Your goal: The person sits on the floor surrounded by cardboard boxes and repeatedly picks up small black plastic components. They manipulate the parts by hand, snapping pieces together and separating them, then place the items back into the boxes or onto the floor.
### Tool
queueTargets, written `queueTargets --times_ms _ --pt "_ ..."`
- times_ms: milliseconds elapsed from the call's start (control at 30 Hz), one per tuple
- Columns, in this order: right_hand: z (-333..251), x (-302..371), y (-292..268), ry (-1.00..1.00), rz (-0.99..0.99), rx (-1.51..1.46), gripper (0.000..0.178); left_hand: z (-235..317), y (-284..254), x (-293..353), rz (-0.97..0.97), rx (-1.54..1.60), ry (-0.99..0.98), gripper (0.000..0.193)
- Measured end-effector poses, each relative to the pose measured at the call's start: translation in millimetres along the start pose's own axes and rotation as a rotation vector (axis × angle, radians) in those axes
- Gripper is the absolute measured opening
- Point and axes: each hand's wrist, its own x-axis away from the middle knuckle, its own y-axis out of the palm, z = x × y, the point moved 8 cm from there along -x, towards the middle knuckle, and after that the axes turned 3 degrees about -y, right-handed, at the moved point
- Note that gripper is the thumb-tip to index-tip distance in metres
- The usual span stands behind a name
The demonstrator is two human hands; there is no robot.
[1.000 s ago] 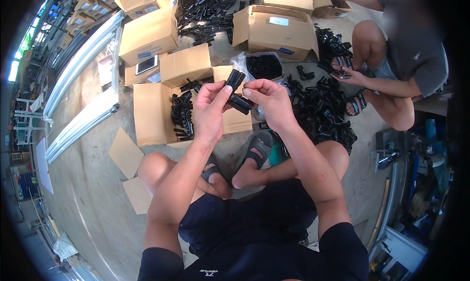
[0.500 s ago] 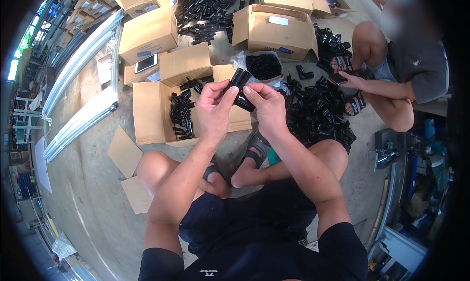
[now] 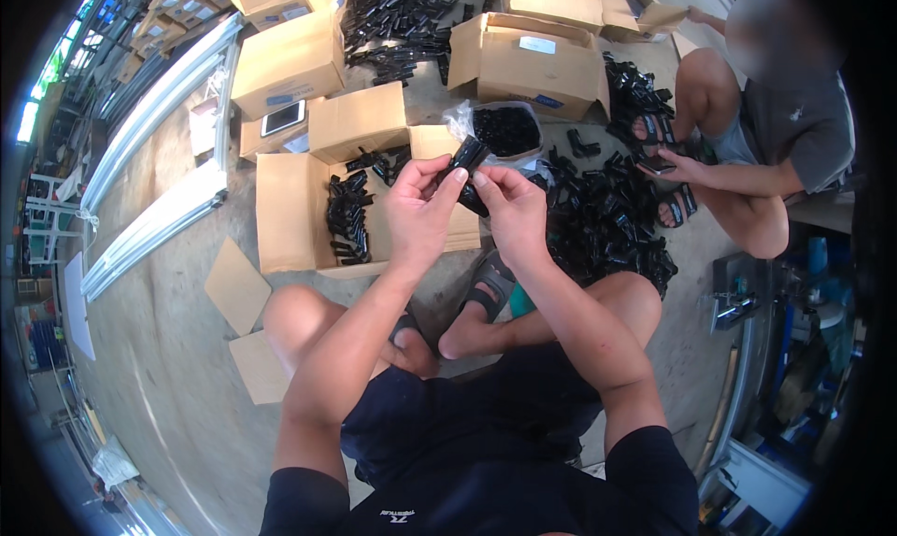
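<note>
Both of my hands are raised over the open cardboard box, holding a glossy black angled fitting [image 3: 470,153] between them. My left hand [image 3: 418,209] is closed on the fitting's left side, thumb pressed on its face. From the other side, the thumb and fingers of my right hand [image 3: 514,204] pinch it. My fingers hide part of its shape. Beneath and to the left, the open cardboard box [image 3: 285,214] holds rows of similar black fittings [image 3: 348,216]. To the right lies a loose heap of black fittings [image 3: 607,223] on the floor.
Behind my hands stands a plastic-lined tub [image 3: 534,143] of small black parts. A larger carton [image 3: 523,69] is beyond it. A seated co-worker [image 3: 794,115] is at the right, holding a phone [image 3: 657,167]. White metal profiles [image 3: 159,228] and a tablet [image 3: 283,117] lie left.
The fitting has shifted slightly right and tilted a little between my fingers, both hands still on it. The co-worker's far arm now reaches to a carton flap at the upper right.
</note>
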Motion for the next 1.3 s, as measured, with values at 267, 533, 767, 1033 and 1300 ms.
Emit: queueTargets --times_ms 267,533,767,1033,1300 --pt "-0.9 -3.0 3.1 0.043 -0.098 -0.102 0.018 0.1 -3.4 1.0 0.084 -0.086 0.030 0.021" --pt "15.4 -14.2 -15.4 -0.009 -0.157 -0.181 0.018 24.0 3.7 9.6 0.070 -0.122 0.118 0.021" --pt "0.2 -5.7 -2.5 -0.092 -0.236 -0.135 0.021 43.5 -6.4 20.2 0.105 -0.182 0.188 0.026" --pt "18.5 -31.9 -31.9 0.020 -0.183 0.005 0.044 32.4 -2.5 18.6 0.092 -0.019 0.178 0.023" --pt "39.8 -49.1 -31.7 0.062 -0.260 0.022 0.046 32.9 -17.4 28.7 0.252 -0.111 0.246 0.024"
